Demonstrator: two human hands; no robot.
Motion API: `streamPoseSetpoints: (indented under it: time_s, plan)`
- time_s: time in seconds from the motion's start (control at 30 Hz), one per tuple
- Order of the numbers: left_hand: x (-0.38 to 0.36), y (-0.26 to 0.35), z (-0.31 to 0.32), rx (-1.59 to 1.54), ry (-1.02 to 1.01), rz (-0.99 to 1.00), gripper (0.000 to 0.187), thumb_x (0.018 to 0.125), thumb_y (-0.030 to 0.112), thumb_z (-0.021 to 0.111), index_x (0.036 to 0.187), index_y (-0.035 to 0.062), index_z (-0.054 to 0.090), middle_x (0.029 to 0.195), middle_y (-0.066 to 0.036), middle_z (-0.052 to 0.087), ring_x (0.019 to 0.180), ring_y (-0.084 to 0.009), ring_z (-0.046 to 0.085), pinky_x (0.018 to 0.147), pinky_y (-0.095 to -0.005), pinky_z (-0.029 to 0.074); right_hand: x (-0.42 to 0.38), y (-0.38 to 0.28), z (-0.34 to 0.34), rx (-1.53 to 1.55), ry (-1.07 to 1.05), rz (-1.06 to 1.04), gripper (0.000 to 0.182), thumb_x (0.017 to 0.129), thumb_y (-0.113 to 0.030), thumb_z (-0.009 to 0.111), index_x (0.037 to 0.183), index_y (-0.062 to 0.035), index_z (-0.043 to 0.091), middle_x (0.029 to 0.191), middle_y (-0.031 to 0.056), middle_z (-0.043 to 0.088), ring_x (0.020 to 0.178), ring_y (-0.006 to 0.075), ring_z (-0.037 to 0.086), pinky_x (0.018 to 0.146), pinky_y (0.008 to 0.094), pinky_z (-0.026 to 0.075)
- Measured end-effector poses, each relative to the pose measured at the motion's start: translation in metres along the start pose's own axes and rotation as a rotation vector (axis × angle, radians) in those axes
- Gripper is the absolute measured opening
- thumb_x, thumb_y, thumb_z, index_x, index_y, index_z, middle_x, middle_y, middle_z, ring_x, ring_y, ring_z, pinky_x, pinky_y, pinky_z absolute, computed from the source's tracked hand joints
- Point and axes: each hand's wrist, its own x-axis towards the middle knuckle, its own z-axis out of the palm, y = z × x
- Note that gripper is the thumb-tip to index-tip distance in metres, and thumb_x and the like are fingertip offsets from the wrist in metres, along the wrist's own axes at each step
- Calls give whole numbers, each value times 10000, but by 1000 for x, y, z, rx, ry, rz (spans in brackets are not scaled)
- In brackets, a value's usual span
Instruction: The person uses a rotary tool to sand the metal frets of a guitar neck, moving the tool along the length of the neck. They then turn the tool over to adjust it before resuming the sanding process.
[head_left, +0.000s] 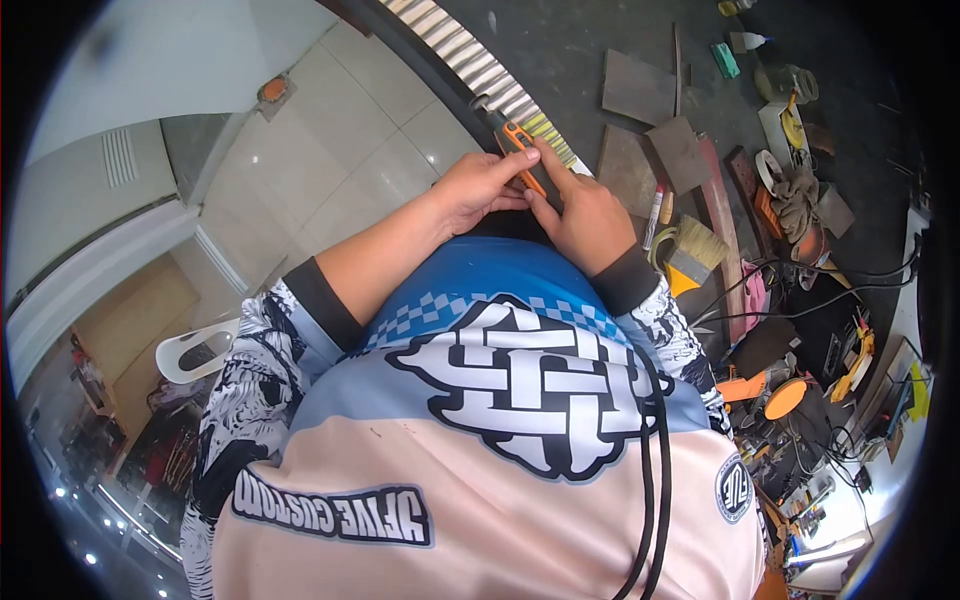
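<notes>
Both my hands are wrapped around a slim black and orange handheld rotary tool (pixel 511 132) in front of my waist. Its head, with a small dark round piece, points up and away from me. My left hand (pixel 478 190) grips it from the left, thumb laid across the body. From the other side my right hand (pixel 585 212) pinches it, index finger near the buttons and thumb by the lower end. Parts of the body are hidden under the fingers. Just beyond the tool is the workbench's ribbed metallic edge strip (pixel 478 66).
On the dark workbench (pixel 560 40) to the right are metal plates (pixel 640 88), a marker (pixel 653 216), a wide paintbrush (pixel 697 250), gloves (pixel 797 195) and a glass jar (pixel 787 82). Black cables (pixel 815 288) run across tools. A white chair (pixel 197 350) stands left on the tiled floor (pixel 345 130).
</notes>
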Motion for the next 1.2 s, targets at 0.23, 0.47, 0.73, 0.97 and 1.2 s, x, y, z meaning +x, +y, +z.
streamPoseSetpoints:
  time_s: [0.23,0.47,0.73,0.97,1.2]
  plan:
    - [2,0,2,18,11,-6,643,981,484,719,1170,-125,633,1066,-175,701,990,-217,712,956,-347,595,1,1,-3,19,-22,18,695,963,-362,671,1595,-231,412,903,247,710,797,441,724,719,522,597]
    - [3,1,3,31,32,-16,631,976,487,725,1156,-113,648,1057,-169,704,988,-217,714,961,-351,592,2,4,-2,50,-12,19,695,958,-354,674,1593,-232,419,900,256,709,793,445,723,719,524,594]
    - [4,1,4,27,40,-16,625,974,488,728,1149,-107,647,1044,-163,705,974,-213,714,954,-349,594,4,4,-2,61,-15,30,697,951,-355,681,1588,-231,428,892,255,710,791,446,722,720,525,594]
    - [5,3,6,34,52,-15,619,975,485,729,1140,-104,638,1025,-154,702,954,-211,713,937,-348,600,4,6,-2,70,3,27,690,949,-357,683,1581,-222,442,880,252,710,783,444,720,720,528,591]
    - [7,2,7,36,43,-14,635,968,486,739,1145,-116,640,1042,-163,706,955,-212,717,931,-342,605,4,7,-3,66,-3,38,689,954,-368,679,1584,-228,439,874,252,710,786,447,720,724,530,590]
